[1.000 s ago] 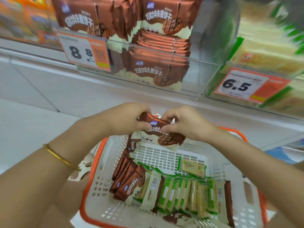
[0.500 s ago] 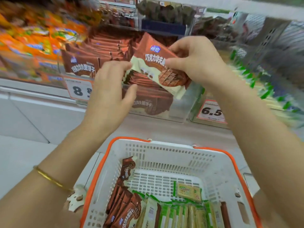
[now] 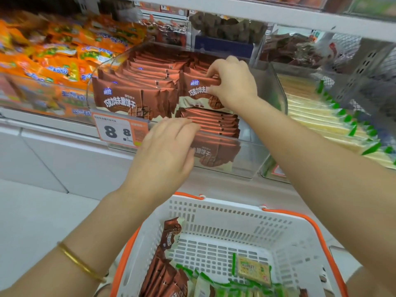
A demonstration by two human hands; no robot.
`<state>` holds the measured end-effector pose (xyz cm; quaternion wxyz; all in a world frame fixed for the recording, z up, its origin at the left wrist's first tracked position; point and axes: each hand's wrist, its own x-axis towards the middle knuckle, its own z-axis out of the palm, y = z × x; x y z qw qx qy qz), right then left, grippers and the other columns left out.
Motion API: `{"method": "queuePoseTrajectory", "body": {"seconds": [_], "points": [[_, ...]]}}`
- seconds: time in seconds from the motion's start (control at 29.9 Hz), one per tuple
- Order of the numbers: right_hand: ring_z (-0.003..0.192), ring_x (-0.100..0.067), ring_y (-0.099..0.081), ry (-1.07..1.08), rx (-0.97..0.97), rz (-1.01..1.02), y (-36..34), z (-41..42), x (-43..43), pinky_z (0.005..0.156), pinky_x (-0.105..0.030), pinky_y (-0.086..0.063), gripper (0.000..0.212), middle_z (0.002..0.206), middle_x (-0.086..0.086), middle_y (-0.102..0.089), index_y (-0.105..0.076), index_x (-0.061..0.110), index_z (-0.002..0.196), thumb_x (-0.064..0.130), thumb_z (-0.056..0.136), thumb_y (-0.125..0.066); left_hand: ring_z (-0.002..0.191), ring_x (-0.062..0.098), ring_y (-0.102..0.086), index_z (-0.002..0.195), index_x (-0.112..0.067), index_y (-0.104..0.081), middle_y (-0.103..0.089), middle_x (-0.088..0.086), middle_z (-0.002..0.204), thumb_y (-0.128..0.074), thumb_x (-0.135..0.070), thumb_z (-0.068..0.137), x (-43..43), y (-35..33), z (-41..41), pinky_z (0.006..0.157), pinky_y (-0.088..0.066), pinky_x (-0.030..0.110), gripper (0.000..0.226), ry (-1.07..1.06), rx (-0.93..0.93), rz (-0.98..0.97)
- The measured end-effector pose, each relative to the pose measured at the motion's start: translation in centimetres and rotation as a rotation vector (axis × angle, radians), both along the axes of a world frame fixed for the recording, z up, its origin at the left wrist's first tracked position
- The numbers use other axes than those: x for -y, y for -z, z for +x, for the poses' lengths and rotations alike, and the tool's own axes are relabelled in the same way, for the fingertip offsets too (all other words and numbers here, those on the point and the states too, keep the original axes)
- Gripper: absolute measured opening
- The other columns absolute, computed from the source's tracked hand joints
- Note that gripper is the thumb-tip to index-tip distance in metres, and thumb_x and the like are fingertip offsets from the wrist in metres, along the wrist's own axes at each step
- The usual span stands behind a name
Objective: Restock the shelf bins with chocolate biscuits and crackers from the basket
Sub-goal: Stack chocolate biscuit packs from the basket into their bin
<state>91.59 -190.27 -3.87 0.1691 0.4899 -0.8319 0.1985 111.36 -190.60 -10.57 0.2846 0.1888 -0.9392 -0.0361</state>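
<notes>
My right hand (image 3: 232, 82) pinches a brown chocolate biscuit packet (image 3: 197, 91) upright inside the clear chocolate biscuit bin (image 3: 272, 91), on top of a flat stack of the same packets. My left hand (image 3: 167, 146) hovers with relaxed fingers at the bin's front wall and holds nothing. Below, the white basket with orange rim (image 3: 225, 213) holds more brown chocolate packets (image 3: 169, 234) at its left and green-and-yellow cracker packets (image 3: 252, 270) at its right.
An orange price tag reading 8.8 (image 3: 120, 131) hangs on the bin front. A bin of pale cracker packets (image 3: 317, 116) stands to the right, orange snack bags (image 3: 60, 61) to the left. A shelf board (image 3: 235, 7) runs overhead.
My right hand has carried the chocolate packet from above the basket up into the bin. My left hand let go of it and dropped to the bin's front.
</notes>
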Motion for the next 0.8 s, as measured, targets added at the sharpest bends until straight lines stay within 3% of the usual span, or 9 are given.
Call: {"method": "queuePoseTrajectory", "body": {"seconds": [0.1, 0.33, 0.4, 0.53, 0.67, 0.74, 0.8], "points": [[0.118, -0.029, -0.043, 0.089, -0.119, 0.008, 0.1, -0.4, -0.5, 0.093, -0.042, -0.037, 0.034, 0.123, -0.006, -0.051, -0.057, 0.019, 0.113, 0.031, 0.083, -0.070, 0.118, 0.028, -0.049, 0.122, -0.008, -0.055, -0.057, 0.008, 0.123, -0.051, -0.013, 0.080, 0.0, 0.0, 0.1, 0.105, -0.031, 0.036, 0.042, 0.003, 0.020, 0.012], [0.119, -0.026, -0.041, 0.040, -0.038, -0.051, -0.7, -0.4, -2.6, 0.093, -0.036, -0.039, 0.037, 0.127, -0.005, -0.048, -0.058, 0.022, 0.122, 0.021, 0.086, -0.067, 0.125, 0.032, -0.046, 0.126, -0.002, -0.055, -0.054, 0.015, 0.130, -0.054, -0.003, 0.079, -0.3, 0.2, 0.6, 0.109, -0.033, 0.044, 0.047, 0.026, 0.007, -0.020], [0.114, -0.022, -0.047, 0.012, 0.007, -0.157, -1.0, 0.5, -4.2, 0.093, -0.034, -0.044, 0.031, 0.119, -0.002, -0.050, -0.060, 0.022, 0.116, 0.012, 0.087, -0.064, 0.121, 0.033, -0.048, 0.123, -0.002, -0.057, -0.055, 0.014, 0.127, -0.053, -0.001, 0.079, -0.7, 0.0, 0.8, 0.105, -0.037, 0.045, 0.044, 0.049, -0.025, -0.060], [0.081, -0.006, -0.052, -0.201, 0.227, -0.249, 0.1, 4.9, -8.9, 0.081, -0.019, -0.044, 0.024, 0.094, 0.006, -0.049, -0.063, 0.026, 0.094, 0.005, 0.081, -0.065, 0.099, 0.035, -0.054, 0.107, -0.002, -0.063, -0.061, 0.011, 0.107, -0.054, -0.002, 0.078, -1.8, 0.5, 1.8, 0.081, -0.046, 0.046, 0.031, 0.082, -0.069, -0.134], [0.067, -0.008, -0.051, -0.348, 0.560, -0.168, 5.1, 7.9, -12.5, 0.065, -0.009, -0.041, 0.023, 0.085, 0.005, -0.053, -0.063, 0.025, 0.085, 0.004, 0.079, -0.068, 0.093, 0.032, -0.056, 0.099, -0.007, -0.065, -0.062, 0.008, 0.100, -0.048, -0.016, 0.080, -1.5, 3.1, 3.6, 0.072, -0.050, 0.042, 0.027, 0.120, 0.310, -0.093], [0.063, -0.006, -0.050, -0.317, 0.729, 0.042, 10.1, 8.1, -12.2, 0.056, -0.011, -0.042, 0.017, 0.080, 0.006, -0.055, -0.064, 0.022, 0.086, 0.005, 0.083, -0.066, 0.109, 0.031, -0.054, 0.109, -0.010, -0.064, -0.059, 0.008, 0.117, -0.043, -0.027, 0.085, -1.5, 4.6, 4.7, 0.081, -0.051, 0.043, 0.036, 0.104, 0.580, -0.007], [0.069, -0.005, -0.052, -0.279, 0.748, 0.322, 16.6, 8.3, -11.1, 0.061, -0.012, -0.044, 0.013, 0.084, 0.004, -0.060, -0.066, 0.017, 0.094, 0.007, 0.087, -0.063, 0.124, 0.030, -0.045, 0.121, -0.015, -0.059, -0.051, 0.008, 0.130, -0.041, -0.031, 0.090, -1.4, 6.2, 5.6, 0.092, -0.048, 0.043, 0.039, 0.116, 0.770, 0.041]]}}
